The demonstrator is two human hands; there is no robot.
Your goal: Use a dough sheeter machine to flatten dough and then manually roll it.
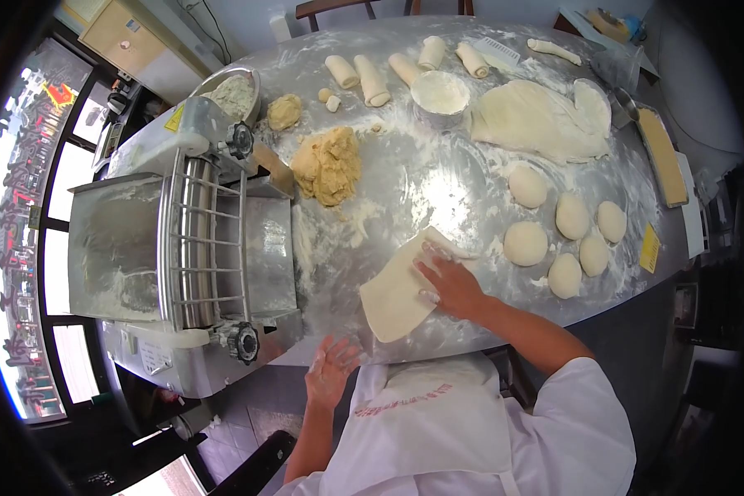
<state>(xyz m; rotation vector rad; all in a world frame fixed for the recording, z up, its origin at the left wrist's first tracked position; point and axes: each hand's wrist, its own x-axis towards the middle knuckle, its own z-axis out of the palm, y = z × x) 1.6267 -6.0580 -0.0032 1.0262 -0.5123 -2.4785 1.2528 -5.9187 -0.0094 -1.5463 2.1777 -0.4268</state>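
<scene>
A flat sheet of pale dough (394,294) lies on the floured metal table (372,242) near its front edge. My right hand (449,279) rests on the sheet's right part, fingers spread. At the table's front edge, left of the sheet, my left hand (333,366) is raised with its fingers apart and nothing in it. Behind the sheet sits a crumbly yellow mound of dough or filling (328,166). Several round dough balls (526,243) are grouped to the right, and a large slab of dough (533,121) lies behind them.
A dough sheeter (201,242) with a steel roller and guard bars stands at the left. Along the back are several dough rolls (371,80), a round container of flour (440,93) and a bowl of flour (235,96). A dough scraper (497,51) lies farther back.
</scene>
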